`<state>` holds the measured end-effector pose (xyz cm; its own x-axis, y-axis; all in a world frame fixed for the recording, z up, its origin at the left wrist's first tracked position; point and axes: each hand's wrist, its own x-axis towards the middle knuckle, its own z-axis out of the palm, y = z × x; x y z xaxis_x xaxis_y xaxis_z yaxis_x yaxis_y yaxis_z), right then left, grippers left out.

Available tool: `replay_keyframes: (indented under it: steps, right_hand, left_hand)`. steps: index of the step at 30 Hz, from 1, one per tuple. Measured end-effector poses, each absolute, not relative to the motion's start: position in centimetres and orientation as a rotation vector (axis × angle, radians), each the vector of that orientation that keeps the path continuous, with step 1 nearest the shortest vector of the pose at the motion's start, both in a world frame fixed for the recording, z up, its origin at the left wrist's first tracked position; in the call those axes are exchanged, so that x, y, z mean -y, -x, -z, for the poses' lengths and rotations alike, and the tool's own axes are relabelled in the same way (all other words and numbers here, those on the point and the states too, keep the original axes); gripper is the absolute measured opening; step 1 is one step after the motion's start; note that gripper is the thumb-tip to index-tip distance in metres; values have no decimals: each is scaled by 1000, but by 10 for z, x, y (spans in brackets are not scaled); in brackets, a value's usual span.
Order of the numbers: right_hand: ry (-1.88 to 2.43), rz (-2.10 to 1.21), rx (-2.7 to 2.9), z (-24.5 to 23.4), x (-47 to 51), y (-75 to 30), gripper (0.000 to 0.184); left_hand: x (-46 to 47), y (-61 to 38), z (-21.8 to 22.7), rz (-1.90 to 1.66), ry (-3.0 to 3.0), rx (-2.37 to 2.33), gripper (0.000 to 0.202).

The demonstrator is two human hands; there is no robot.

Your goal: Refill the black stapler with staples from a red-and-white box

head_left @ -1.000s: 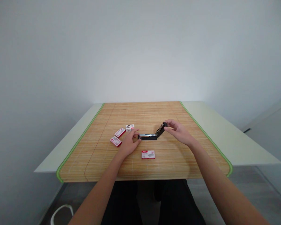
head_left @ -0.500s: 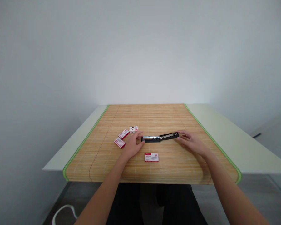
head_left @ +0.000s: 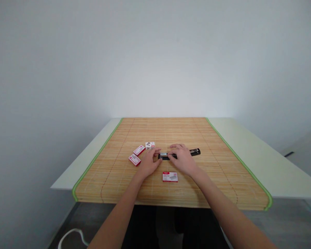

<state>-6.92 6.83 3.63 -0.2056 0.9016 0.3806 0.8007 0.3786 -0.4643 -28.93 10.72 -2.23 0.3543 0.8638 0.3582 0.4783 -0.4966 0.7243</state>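
A black stapler (head_left: 195, 151) lies on the mat, folded wide open with its metal staple channel facing up. My left hand (head_left: 148, 163) grips its left end, thumb at the near side and fingers at the far side. Across the middle reaches my right hand (head_left: 183, 159), its thumb and fingertips closed around the channel near the hinge. That hand hides the stapler's centre, so I cannot tell whether a staple strip is between the fingers. Closer to me lies a red and white staple box (head_left: 170, 176), untouched.
Left of the stapler are two red and white boxes (head_left: 139, 150) (head_left: 134, 159), set at angles. A small white box (head_left: 149, 145) with a printed picture stands behind my left hand. A green-edged bamboo mat (head_left: 166, 131) covers the middle of the white table (head_left: 248, 155).
My right hand has let go of the stapler's right end and moved left to its middle. The left hand stays at the left end. The view has shifted slightly.
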Motion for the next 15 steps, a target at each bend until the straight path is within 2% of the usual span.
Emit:
replay_keyframes:
  steps: [5,15]
  right_hand:
    - [1563,-141,2020,-34,-71,75,17]
    - [1856,-200,1845,-33,-70,97,27]
  left_hand:
    - [-106,289,22,-1018,-2104,-1151,54]
    - [-109,289,27,-1040,-2086,-1132,56]
